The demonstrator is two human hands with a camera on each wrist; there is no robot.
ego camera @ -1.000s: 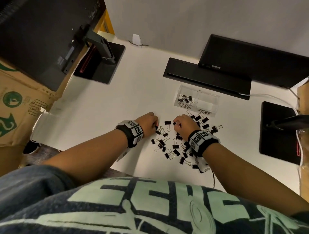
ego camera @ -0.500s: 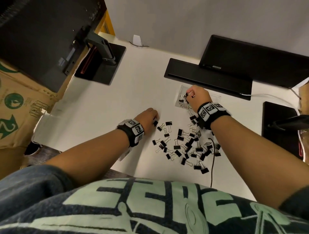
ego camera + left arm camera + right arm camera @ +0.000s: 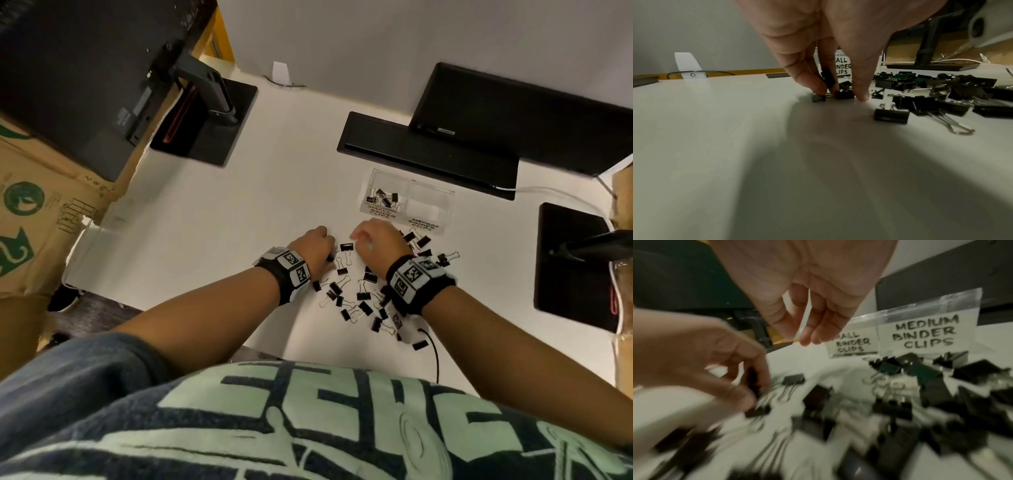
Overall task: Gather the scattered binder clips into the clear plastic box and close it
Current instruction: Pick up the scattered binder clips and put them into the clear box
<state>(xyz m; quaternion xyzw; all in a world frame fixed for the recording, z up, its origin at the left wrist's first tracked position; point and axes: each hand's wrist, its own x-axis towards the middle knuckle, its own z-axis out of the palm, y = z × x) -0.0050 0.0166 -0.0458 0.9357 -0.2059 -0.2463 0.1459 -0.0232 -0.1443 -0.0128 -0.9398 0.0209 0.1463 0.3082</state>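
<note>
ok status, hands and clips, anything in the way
Left hand pinching small clips off the table. Right hand empty over the pile. Box open, a few clips in the small side. Nothing in the way.

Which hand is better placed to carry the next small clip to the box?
Left. The left hand already pinches a small clip; the right hand hangs empty above the pile.
</note>
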